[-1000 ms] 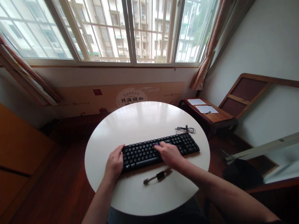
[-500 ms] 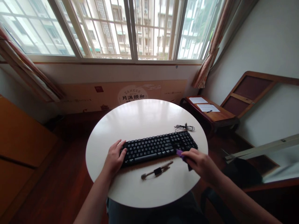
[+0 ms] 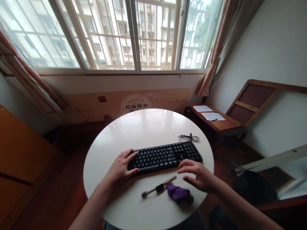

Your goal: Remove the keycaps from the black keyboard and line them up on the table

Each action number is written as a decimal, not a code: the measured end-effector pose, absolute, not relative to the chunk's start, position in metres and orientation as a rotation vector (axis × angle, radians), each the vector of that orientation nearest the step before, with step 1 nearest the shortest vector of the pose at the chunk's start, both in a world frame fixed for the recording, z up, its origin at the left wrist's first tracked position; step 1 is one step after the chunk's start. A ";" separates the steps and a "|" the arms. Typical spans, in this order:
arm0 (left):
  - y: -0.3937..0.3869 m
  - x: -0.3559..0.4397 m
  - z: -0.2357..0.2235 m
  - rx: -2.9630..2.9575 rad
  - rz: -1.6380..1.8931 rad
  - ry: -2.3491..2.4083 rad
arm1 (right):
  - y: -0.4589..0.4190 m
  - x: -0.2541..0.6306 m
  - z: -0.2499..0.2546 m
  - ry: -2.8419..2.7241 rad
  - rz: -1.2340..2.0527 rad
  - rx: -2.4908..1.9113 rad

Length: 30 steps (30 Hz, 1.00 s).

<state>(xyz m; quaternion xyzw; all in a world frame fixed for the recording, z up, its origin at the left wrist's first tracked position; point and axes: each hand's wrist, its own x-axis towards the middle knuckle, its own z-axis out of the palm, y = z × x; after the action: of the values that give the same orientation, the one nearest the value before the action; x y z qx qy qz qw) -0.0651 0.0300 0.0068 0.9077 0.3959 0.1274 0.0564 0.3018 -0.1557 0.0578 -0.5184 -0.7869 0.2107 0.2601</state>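
Observation:
A black keyboard point(image 3: 165, 156) lies across the round white table point(image 3: 144, 127). My left hand point(image 3: 121, 167) rests on the keyboard's left end, thumb under its front edge and fingers on the keys. My right hand point(image 3: 200, 177) hovers open, fingers spread, just in front of the keyboard's right end. A crumpled purple cloth point(image 3: 177, 192) lies on the table below that hand, not held. Left of the cloth lies a small brush tool point(image 3: 157, 188) with a black middle part.
The keyboard's coiled cable point(image 3: 189, 138) lies behind its right end. A low wooden side table point(image 3: 223, 123) with papers and a pen stands to the right. A large window fills the back wall, with a printed cardboard panel point(image 3: 136, 103) below it.
My right hand drew the purple cloth off the keyboard toward the near right, then let it go on the table. The left hand stayed on the keyboard's left end.

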 end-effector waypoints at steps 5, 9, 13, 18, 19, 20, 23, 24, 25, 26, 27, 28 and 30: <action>0.055 -0.053 0.010 2.746 0.376 1.236 | -0.109 0.330 0.041 -1.984 0.525 -1.693; 0.071 -0.034 0.011 2.750 0.367 1.341 | -0.072 0.345 0.033 -1.918 0.541 -1.830; 0.070 0.002 0.009 2.652 0.366 1.608 | -0.025 0.357 0.030 -1.867 0.522 -1.931; 0.047 0.061 0.018 2.477 0.262 1.888 | 0.034 0.354 0.036 -1.731 0.479 -2.130; 0.040 0.073 0.022 2.468 0.230 1.883 | 0.041 0.349 0.037 -1.716 0.462 -2.157; 0.033 0.084 0.026 2.462 0.215 1.856 | 0.046 0.342 0.038 -1.709 0.447 -2.177; 0.012 0.116 0.039 2.474 0.140 1.661 | 0.049 0.321 0.034 -1.739 0.444 -2.208; 0.005 0.125 0.042 2.484 0.116 1.607 | 0.049 0.315 0.032 -1.758 0.457 -2.219; 0.000 0.133 0.044 2.488 0.092 1.570 | 0.048 0.310 0.029 -1.770 0.470 -2.237; -0.005 0.141 0.046 2.489 0.078 1.536 | 0.049 0.306 0.026 -1.776 0.481 -2.262; -0.008 0.148 0.047 2.483 0.071 1.511 | 0.049 0.304 0.023 -1.773 0.487 -2.292; -0.011 0.154 0.049 2.470 0.067 1.488 | 0.051 0.303 0.021 -1.765 0.488 -2.324; -0.011 0.163 0.052 2.434 0.069 1.438 | 0.057 0.306 0.019 -1.746 0.479 -2.378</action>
<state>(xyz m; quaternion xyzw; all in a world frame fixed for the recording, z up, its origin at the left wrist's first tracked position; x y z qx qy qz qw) 0.1634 -0.0111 0.0517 0.8501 0.5022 0.0242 0.1564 0.3058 0.0569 0.0186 -0.7933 -0.5824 0.1599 0.0762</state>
